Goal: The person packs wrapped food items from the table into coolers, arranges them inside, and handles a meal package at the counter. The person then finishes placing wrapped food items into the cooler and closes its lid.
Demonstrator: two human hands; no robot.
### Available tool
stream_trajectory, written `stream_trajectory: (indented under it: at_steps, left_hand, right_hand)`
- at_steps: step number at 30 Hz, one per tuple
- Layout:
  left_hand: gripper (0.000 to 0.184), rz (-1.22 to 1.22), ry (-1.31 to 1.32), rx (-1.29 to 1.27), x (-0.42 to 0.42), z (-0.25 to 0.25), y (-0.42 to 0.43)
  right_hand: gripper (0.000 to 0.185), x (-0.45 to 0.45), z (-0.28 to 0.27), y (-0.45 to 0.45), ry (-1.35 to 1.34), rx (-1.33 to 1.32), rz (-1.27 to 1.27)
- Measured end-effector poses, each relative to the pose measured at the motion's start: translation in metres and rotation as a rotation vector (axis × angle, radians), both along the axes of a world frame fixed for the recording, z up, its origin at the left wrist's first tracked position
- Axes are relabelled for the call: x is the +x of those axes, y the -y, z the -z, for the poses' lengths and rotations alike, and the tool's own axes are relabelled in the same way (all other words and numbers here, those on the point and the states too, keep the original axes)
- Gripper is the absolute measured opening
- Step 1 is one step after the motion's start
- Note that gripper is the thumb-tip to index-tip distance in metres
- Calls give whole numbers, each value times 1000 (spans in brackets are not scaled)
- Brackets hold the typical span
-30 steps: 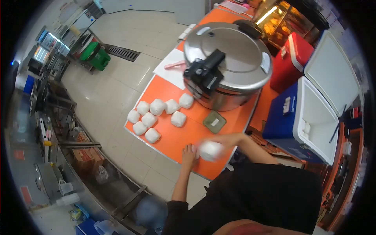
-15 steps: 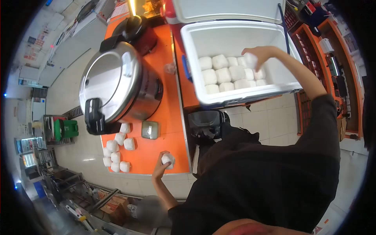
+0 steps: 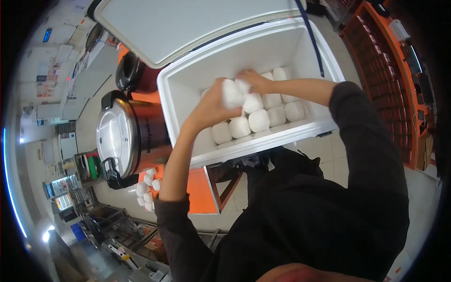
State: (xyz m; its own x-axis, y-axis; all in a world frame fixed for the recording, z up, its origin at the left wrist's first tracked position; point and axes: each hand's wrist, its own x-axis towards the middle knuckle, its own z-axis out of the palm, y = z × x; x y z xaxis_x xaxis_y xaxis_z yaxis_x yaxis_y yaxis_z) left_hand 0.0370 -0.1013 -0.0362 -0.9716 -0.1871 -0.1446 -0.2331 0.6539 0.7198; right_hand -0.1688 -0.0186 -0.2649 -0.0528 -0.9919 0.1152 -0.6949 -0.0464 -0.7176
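Observation:
Inside the open white cooler box [image 3: 181,77], my left hand [image 3: 206,107] is closed around a rounded white bundle [image 3: 231,94], slightly blurred. My right hand [image 3: 256,82] reaches in from the other side, its fingers curled over a second white bundle [image 3: 242,86] right beside the first. Both hands are close together above several more white bundles, such as the one at the front [image 3: 259,121], packed in rows. The bundles look like soft rounded cubes; what is in them is hidden.
The cooler's raised lid [image 3: 188,23] leans back behind it, with a dark strap [image 3: 311,40] at its right. A large steel rice cooker [image 3: 112,136] stands left on the orange table [image 3: 199,190]. Several white bundles [image 3: 148,181] lie by it. Orange shelving [image 3: 383,84] stands right.
My left hand has moved from the table into the cooler with its white bundle. My right hand has shifted left within the cooler. The view has turned toward the cooler.

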Motion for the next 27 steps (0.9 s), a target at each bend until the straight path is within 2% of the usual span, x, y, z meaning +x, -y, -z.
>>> stream_trajectory:
  at_steps: [1, 2, 4, 5, 7, 8, 10, 11, 15, 17, 18, 20, 22, 24, 25, 27]
  left_hand:
    - [82, 95, 6, 4, -22, 29, -6]
    - [82, 188, 9, 9, -39, 59, -15]
    - [81, 213, 29, -14, -54, 119, -36]
    - [81, 219, 35, -8, -61, 137, -50]
    - [79, 214, 9, -63, -74, 164, -72]
    - [79, 227, 16, -66, -77, 175, -78]
    - [74, 370, 45, -113, -78, 192, -85]
    - [72, 479, 152, -198, -77, 200, -86]
    - [70, 583, 337, -247, -76, 218, -87]
    - [64, 615, 447, -80, -75, 227, -77]
    - [64, 576, 444, -84, -69, 215, -75]
    - [63, 848, 592, -465, -51, 149, -73]
    - [56, 796, 775, -572, -32, 61, -75]
    - [40, 342, -20, -503, 43, 16, -62]
    - [40, 218, 10, -530, 80, -9, -54]
    - [29, -196, -671, 193, 169, -54, -48]
  right_hand:
    - [72, 3, 0, -1, -148, -50, -3]
    - [72, 1, 13, 8, -141, -45, 11]
    - [72, -10, 51, 32, -258, -158, -68]
    - [72, -20, 38, 31, -252, -151, -63]
    - [69, -46, -19, 28, -340, 142, -450]
    - [69, -50, -44, 34, -333, 140, -437]
    - [60, -51, -71, 52, -193, 815, -215]
    - [60, -51, -53, 61, -189, 813, -210]
    - [51, -41, -15, 30, -205, 881, -156]
    - [49, -28, 0, 14, -206, 886, -180]
    - [49, -23, 8, 2, -204, 883, -215]
    - [50, -12, 15, -13, -233, 868, -333]
    - [53, -6, 17, -22, -319, 883, -501]
    - [59, -8, 12, -25, -456, 942, -679]
    - [62, -12, 8, -23, -543, 986, -748]
    - [69, -20, -2, -30, -681, 1085, -838]
